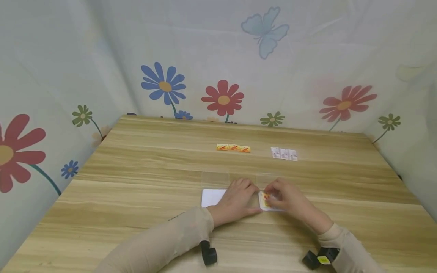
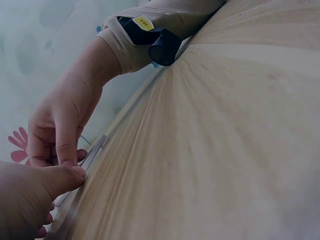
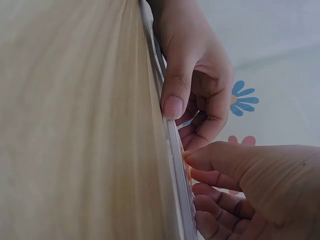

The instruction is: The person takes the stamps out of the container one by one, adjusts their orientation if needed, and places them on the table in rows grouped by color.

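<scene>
You have before you a wooden table [image 1: 143, 189] with streaked grain, and behind its far edge there is a pale backdrop [image 1: 205, 45]. On it you can see a light blue butterfly [image 1: 267, 32], printed higher than the blue flower [image 1: 165, 86] and the middle red flower [image 1: 223, 99].

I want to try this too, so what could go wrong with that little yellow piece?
The yellow piece might shift or crease, because the right hand has its fingertips on it. The white card underneath could slide if the left hand, at its edge, lets go.
</scene>
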